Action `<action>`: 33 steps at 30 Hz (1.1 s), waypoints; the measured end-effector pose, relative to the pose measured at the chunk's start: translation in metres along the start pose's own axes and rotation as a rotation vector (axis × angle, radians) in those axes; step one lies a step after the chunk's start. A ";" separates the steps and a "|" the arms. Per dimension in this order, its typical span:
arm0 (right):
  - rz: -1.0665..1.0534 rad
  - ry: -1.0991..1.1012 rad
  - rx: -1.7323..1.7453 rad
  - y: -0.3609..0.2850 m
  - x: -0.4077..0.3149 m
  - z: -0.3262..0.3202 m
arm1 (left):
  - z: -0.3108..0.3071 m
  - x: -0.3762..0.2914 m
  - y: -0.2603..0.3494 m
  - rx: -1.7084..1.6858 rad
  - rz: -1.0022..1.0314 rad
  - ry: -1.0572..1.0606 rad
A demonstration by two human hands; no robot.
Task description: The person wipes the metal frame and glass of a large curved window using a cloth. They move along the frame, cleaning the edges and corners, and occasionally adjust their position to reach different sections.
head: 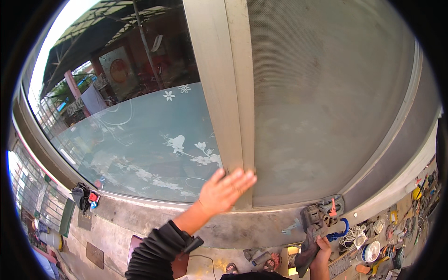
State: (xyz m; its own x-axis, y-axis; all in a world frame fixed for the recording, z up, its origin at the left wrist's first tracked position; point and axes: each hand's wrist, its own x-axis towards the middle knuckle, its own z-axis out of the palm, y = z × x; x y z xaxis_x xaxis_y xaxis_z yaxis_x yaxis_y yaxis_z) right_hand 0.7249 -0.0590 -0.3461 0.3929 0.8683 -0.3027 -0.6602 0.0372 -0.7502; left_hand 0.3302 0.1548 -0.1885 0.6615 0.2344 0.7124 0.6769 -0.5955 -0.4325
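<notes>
My left hand (224, 190) lies spread, fingers extended, at the lower part of the metal window frame's middle upright (232, 105); whether it touches the metal cannot be told. Left of the upright is a glass pane (147, 136) with frosted film and white flower patterns. A mesh insect screen (325, 105) fills the right side. At the lower right my right hand (321, 250) grips a dark, dirty cloth (309, 245), which hangs down beside the window sill (245, 227). The cloth's upper end is near a dark power tool or its case (310, 215) on the sill.
A black bag (81, 196) and a small red item (93, 197) stand at the sill's left end. A blue hook-shaped handle (341, 231) is beside the cloth. Cords, a white tub (371, 252) and several tools crowd the lower right. A cable (210, 260) runs near my feet.
</notes>
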 end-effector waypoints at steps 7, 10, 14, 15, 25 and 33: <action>-0.032 0.095 -0.036 -0.005 -0.011 -0.004 | 0.067 -0.131 0.054 -0.063 0.222 -0.256; -0.038 0.137 -0.019 -0.008 -0.021 -0.001 | 0.076 -0.153 0.061 -0.132 0.260 -0.353; -0.002 0.123 0.034 -0.011 -0.027 0.005 | 0.081 -0.161 0.072 -0.115 0.264 -0.411; 0.026 0.171 0.016 -0.011 -0.026 0.005 | 0.079 -0.162 0.075 -0.133 0.257 -0.404; -0.062 0.058 -0.047 0.014 0.014 -0.015 | 0.009 -0.064 0.018 0.103 0.196 -0.237; 0.033 0.088 -0.064 0.008 0.016 0.015 | -0.110 0.159 -0.100 0.146 -0.168 0.250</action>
State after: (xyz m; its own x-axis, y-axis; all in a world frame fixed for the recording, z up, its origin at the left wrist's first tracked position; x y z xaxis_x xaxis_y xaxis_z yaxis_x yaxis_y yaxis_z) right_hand 0.7161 -0.0373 -0.3483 0.4276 0.8220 -0.3762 -0.6326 -0.0252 -0.7741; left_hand 0.3321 0.1668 0.0283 0.4491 0.1136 0.8862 0.8211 -0.4435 -0.3592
